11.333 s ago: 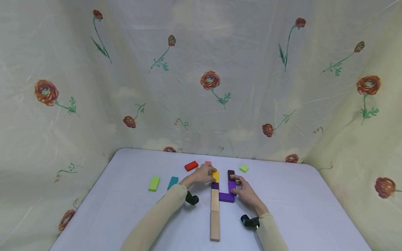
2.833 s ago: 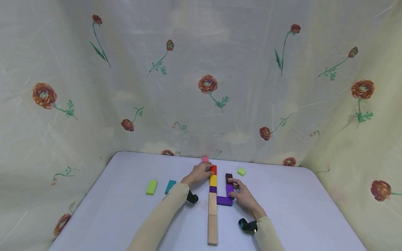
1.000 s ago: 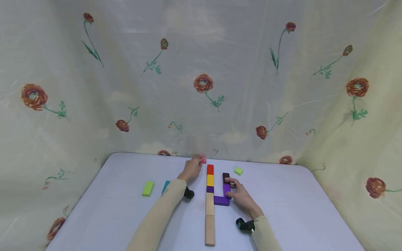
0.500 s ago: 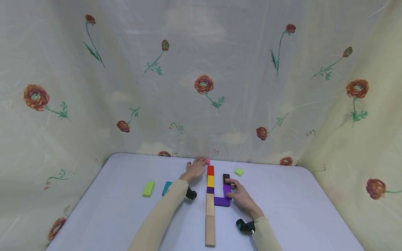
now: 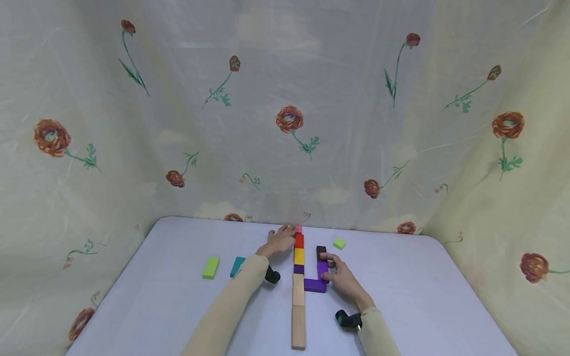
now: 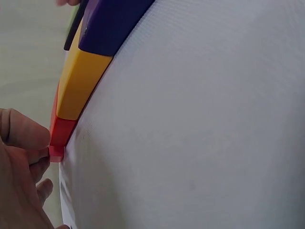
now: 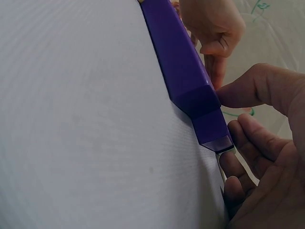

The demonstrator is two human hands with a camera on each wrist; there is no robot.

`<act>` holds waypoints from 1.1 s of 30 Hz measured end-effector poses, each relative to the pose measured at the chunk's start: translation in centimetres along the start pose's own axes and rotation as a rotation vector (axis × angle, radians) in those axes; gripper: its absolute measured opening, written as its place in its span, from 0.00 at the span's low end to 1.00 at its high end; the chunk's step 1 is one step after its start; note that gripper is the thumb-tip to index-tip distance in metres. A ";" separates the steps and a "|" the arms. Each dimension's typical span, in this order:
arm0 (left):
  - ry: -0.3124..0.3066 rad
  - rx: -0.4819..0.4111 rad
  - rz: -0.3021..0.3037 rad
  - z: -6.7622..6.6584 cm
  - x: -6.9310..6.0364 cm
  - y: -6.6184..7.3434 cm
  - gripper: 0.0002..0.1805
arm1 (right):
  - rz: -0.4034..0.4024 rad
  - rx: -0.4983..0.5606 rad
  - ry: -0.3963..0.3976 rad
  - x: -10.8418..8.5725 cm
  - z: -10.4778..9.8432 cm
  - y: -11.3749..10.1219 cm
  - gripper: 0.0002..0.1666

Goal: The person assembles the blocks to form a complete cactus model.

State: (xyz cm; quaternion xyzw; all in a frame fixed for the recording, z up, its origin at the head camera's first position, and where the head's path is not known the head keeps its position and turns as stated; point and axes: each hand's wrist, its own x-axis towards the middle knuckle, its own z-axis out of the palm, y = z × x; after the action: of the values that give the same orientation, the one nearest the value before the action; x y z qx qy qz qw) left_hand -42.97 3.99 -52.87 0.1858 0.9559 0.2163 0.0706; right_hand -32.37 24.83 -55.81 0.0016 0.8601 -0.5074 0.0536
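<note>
At the far end of a straight row of blocks, my left hand (image 5: 280,241) has its fingertips against a pink block (image 5: 299,229). Close up in the left wrist view, the thumb lies by the red block (image 6: 61,131) and the finger tips by the pink one. A yellow block (image 5: 299,256), a dark purple one (image 5: 299,269) and two plain wooden blocks (image 5: 298,326) continue the row. My right hand (image 5: 345,277) rests with loosely bent fingers along a branch to the right, its index finger on a black block (image 5: 321,251) and its thumb on an upright-lying purple block (image 5: 322,270).
Another purple block (image 5: 315,285) links the row and the branch. A lime green block (image 5: 211,268) and a teal block (image 5: 237,266), partly behind the left sleeve, lie to the left. A smaller green block (image 5: 339,243) lies at the back right. A flowered curtain (image 5: 338,163) hangs behind the table (image 5: 423,287).
The red block has joined the row beyond the yellow one. My left hand has then moved the pink block rightward to the red block's far end. My right hand has stayed in place.
</note>
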 end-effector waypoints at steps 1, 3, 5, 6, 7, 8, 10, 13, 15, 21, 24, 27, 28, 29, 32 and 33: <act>-0.003 -0.001 0.001 0.0 0.0 0.0 0.34 | -0.001 -0.001 0.001 0.0 0.0 0.0 0.34; -0.012 -0.001 0.000 0.0 -0.1 0.1 0.34 | 0.001 -0.001 0.000 0.0 0.0 0.0 0.34; -0.021 0.003 -0.003 0.1 -0.1 0.0 0.34 | 0.005 0.000 -0.002 0.1 0.0 0.0 0.34; -0.025 0.006 -0.003 0.1 -0.1 0.0 0.34 | 0.007 0.000 -0.001 0.1 0.0 0.0 0.34; -0.028 0.010 -0.003 0.2 -0.1 0.0 0.34 | 0.009 0.002 -0.001 0.1 0.0 0.0 0.34; -0.032 0.012 -0.004 0.2 -0.1 0.0 0.34 | 0.011 0.002 0.000 0.1 0.0 0.0 0.34; -0.039 0.013 -0.003 0.2 -0.1 0.0 0.34 | 0.011 0.002 0.001 0.1 0.0 0.0 0.34; -0.048 0.013 0.000 0.3 -0.1 0.0 0.34 | 0.007 0.006 0.007 0.1 0.0 0.0 0.34; -0.054 0.018 0.002 0.3 -0.1 -0.1 0.34 | -0.009 0.009 0.010 0.1 0.0 0.0 0.34; -0.067 0.015 0.015 0.4 0.0 -0.4 0.35 | -0.008 0.008 0.006 0.0 0.0 -0.1 0.34; -0.071 0.013 0.026 0.3 0.0 -0.6 0.35 | 0.017 0.005 0.002 0.0 0.0 -0.1 0.34; -0.071 0.010 0.036 0.2 -0.1 -0.7 0.35 | 0.019 0.006 0.000 0.1 0.1 -0.1 0.34; -0.069 0.007 0.042 0.2 -0.2 -0.7 0.34 | 0.015 0.003 0.001 0.1 0.0 0.0 0.34; -0.065 0.005 0.048 0.2 -0.2 -0.8 0.34 | 0.015 0.005 0.002 0.1 0.0 0.0 0.34; -0.048 -0.004 0.073 0.1 -0.3 -1.0 0.33 | 0.016 0.006 0.005 0.2 0.1 0.1 0.34; -0.044 -0.012 0.080 0.0 -0.4 -1.0 0.32 | 0.017 0.006 0.006 0.3 0.1 0.1 0.34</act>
State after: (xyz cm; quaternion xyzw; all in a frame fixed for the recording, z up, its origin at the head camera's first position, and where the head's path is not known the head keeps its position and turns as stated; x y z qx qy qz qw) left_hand -42.91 3.00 -53.30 0.2281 0.9446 0.2206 0.0841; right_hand -32.61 24.82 -55.95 0.0106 0.8586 -0.5095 0.0553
